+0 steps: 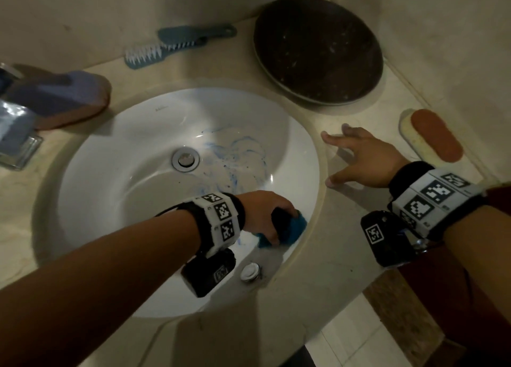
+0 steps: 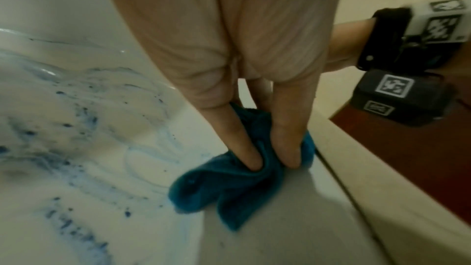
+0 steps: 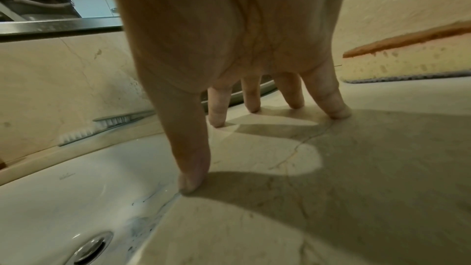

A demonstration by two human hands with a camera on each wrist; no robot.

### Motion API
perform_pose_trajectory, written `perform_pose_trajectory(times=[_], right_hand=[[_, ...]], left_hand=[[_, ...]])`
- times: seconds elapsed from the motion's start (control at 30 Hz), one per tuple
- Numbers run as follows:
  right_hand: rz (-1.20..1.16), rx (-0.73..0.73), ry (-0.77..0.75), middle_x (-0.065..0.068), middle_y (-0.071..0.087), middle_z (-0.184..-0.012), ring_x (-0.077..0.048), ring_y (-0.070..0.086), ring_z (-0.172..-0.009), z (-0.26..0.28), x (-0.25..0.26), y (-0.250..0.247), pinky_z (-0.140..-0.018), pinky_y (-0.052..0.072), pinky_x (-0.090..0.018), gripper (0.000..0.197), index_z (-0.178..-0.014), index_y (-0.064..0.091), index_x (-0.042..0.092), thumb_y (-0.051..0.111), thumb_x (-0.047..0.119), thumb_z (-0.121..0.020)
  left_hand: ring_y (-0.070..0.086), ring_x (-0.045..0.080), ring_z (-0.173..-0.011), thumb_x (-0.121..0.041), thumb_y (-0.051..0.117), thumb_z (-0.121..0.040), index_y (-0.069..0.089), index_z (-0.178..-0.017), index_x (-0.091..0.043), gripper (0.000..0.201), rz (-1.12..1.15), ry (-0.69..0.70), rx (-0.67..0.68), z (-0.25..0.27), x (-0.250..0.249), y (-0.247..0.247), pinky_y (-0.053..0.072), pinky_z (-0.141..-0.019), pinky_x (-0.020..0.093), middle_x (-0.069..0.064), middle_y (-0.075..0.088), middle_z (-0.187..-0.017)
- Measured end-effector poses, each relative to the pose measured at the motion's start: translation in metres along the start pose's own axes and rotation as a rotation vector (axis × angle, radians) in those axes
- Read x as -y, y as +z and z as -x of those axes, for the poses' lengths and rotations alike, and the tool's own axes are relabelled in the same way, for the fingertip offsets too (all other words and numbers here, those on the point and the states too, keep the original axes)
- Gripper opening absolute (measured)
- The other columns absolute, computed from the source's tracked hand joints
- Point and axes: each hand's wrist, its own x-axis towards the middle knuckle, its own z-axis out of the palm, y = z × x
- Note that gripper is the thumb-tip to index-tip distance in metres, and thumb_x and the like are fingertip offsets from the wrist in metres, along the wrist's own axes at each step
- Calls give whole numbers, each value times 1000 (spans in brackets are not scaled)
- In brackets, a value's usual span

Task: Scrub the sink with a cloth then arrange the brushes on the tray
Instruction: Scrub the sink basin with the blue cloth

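The white sink (image 1: 110, 173) carries blue smears (image 2: 63, 128) on its right wall beside the drain (image 1: 185, 159). My left hand (image 1: 268, 214) grips a bunched teal cloth (image 2: 229, 188) and holds it against the sink's near-right wall, with thumb and fingers curled into the folds. My right hand (image 1: 362, 156) lies spread on the counter to the right of the sink, its fingertips (image 3: 339, 112) touching the stone and holding nothing. A dark round tray (image 1: 318, 51) sits at the back right. Two blue-grey brushes (image 1: 143, 55) lie at the back wall. An orange-topped brush (image 1: 434, 135) lies at the far right.
A blue-topped block with a brown base (image 1: 63, 95) rests left of the sink, next to the metal tap fitting (image 1: 16, 145). A chrome overflow cap (image 1: 250, 272) sits on the sink's near wall. The counter's front edge (image 1: 345, 297) drops to a tiled floor.
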Motion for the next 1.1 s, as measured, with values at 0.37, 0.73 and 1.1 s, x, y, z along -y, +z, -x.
perform_pose_trajectory(times=[0.37,0.73,1.1], right_hand=[[78,68,-58,-5,10,-158,-15,13,-145,-9,0,-12,-114,17,-23,96,-146,24,35,80,34,-68],[153,-144,-182,-4,18,-150,-29,27,-135,-39,28,-29,-111,31,-35,101,-145,23,39,83,32,-64],[292,-18,-152,-2,-1,-160,-32,13,-145,-94,38,-34,-115,25,-50,109,-147,5,40,79,35,-69]], left_hand=[[57,27,-111,-26,71,-80,59,-119,-12,44,76,-93,-391,-42,-17,-10,44,-90,31,10,61,-118],[53,31,-116,-10,66,-82,43,-133,-20,57,382,-181,-751,-51,20,-40,42,-95,31,13,53,-128],[45,31,-123,-12,52,-94,41,-139,-12,46,366,-348,-915,-95,49,-52,29,-100,23,17,44,-135]])
